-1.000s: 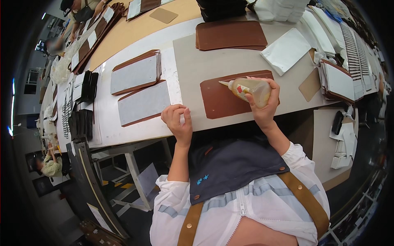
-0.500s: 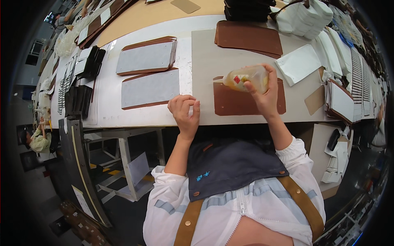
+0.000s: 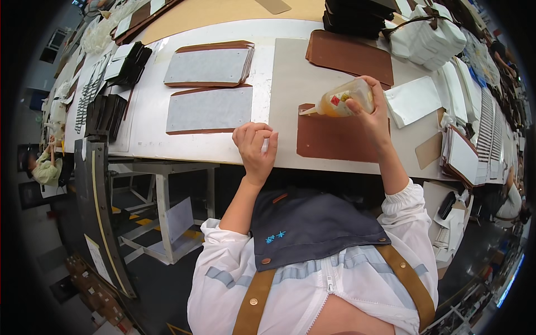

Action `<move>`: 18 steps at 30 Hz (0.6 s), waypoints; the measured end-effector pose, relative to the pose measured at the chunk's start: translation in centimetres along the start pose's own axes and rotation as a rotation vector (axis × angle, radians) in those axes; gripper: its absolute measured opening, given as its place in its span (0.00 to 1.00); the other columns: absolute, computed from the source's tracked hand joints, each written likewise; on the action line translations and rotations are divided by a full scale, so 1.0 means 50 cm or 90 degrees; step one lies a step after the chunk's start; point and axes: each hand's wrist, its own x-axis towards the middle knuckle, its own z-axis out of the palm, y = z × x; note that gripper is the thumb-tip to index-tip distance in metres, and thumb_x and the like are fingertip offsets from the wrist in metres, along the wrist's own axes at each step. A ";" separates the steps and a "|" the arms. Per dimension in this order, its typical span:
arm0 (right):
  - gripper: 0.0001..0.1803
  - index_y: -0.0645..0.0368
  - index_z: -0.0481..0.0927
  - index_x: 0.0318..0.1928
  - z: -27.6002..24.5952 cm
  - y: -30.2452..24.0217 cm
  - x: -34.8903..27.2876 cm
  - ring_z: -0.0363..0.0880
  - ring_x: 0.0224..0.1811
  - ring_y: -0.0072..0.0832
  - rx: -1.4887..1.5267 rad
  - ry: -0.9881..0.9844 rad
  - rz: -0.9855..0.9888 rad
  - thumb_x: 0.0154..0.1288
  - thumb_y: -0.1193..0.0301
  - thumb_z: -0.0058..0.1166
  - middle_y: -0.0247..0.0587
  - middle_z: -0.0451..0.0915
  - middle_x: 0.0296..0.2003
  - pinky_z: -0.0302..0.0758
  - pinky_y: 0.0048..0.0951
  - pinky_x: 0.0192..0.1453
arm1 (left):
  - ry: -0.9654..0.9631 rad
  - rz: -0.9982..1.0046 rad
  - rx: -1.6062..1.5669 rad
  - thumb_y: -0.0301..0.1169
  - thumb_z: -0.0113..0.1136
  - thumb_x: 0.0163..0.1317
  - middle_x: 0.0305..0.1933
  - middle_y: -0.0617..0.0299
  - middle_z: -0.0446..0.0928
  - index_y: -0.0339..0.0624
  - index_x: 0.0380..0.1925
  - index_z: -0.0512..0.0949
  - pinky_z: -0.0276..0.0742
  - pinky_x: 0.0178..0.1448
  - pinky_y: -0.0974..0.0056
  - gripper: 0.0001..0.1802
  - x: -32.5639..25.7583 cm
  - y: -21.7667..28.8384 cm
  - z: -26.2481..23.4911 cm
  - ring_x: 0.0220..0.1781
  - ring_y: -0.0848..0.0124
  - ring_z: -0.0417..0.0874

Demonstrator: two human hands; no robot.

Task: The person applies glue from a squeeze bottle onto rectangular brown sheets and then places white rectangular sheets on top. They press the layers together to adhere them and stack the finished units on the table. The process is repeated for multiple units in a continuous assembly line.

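Observation:
My right hand (image 3: 373, 111) grips a clear squeeze bottle (image 3: 346, 99) holding yellowish liquid. The bottle is tipped over, its narrow nozzle pointing left and down at the upper left corner of a brown leather-like panel (image 3: 335, 139). Whether the tip touches the panel I cannot tell. That panel lies on a grey board (image 3: 287, 72) at the table's near edge. To the left, my left hand (image 3: 254, 151) is curled at the table edge; a small whitish patch shows between thumb and fingers, too unclear to name. Beyond it lies a grey-faced panel with brown edges (image 3: 209, 110).
Behind are a stack of grey-faced panels (image 3: 209, 66) and a stack of brown panels (image 3: 352, 56). Black pieces (image 3: 128, 64) stand at left, more black ones (image 3: 357, 17) at the back. White pieces (image 3: 413, 100) lie at right. A metal-framed stand (image 3: 162, 218) is below the table.
The bottle's nozzle has swung lower, toward the panel's corner, and more of the bottle's length shows. My left hand stays curled. The whole view has shifted slightly.

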 end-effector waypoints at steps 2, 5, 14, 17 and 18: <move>0.33 0.58 0.70 0.60 -0.003 -0.008 -0.004 0.74 0.53 0.23 0.001 -0.018 0.011 0.62 0.59 0.73 0.34 0.75 0.49 0.74 0.27 0.58 | 0.001 0.000 0.004 0.29 0.66 0.62 0.37 0.66 0.79 0.47 0.27 0.76 0.63 0.59 0.55 0.08 0.001 0.001 0.000 0.48 0.62 0.77; 0.33 0.58 0.71 0.60 -0.004 -0.016 -0.015 0.73 0.54 0.23 -0.003 -0.041 0.016 0.62 0.58 0.73 0.34 0.74 0.49 0.73 0.27 0.60 | 0.004 -0.002 0.008 0.31 0.67 0.61 0.37 0.67 0.79 0.48 0.27 0.75 0.62 0.60 0.54 0.09 -0.002 -0.002 0.003 0.48 0.63 0.76; 0.34 0.59 0.71 0.60 -0.018 0.004 -0.073 0.73 0.56 0.25 0.069 -0.113 0.081 0.61 0.58 0.72 0.35 0.75 0.51 0.71 0.29 0.63 | -0.005 -0.003 0.014 0.31 0.67 0.62 0.37 0.67 0.79 0.48 0.27 0.76 0.62 0.61 0.54 0.08 -0.002 0.001 0.002 0.48 0.62 0.76; 0.37 0.59 0.69 0.64 -0.039 0.010 -0.081 0.76 0.62 0.36 0.250 -0.101 0.144 0.62 0.54 0.70 0.41 0.77 0.53 0.73 0.36 0.67 | -0.005 -0.005 0.017 0.32 0.67 0.62 0.37 0.67 0.79 0.48 0.27 0.76 0.63 0.60 0.54 0.09 -0.003 -0.002 0.003 0.48 0.62 0.76; 0.40 0.59 0.66 0.67 -0.048 0.005 -0.080 0.78 0.65 0.45 0.361 -0.080 0.167 0.63 0.51 0.67 0.47 0.77 0.56 0.75 0.43 0.70 | -0.004 -0.007 0.018 0.32 0.67 0.62 0.37 0.68 0.79 0.48 0.27 0.75 0.62 0.60 0.54 0.09 -0.005 -0.003 0.002 0.48 0.63 0.76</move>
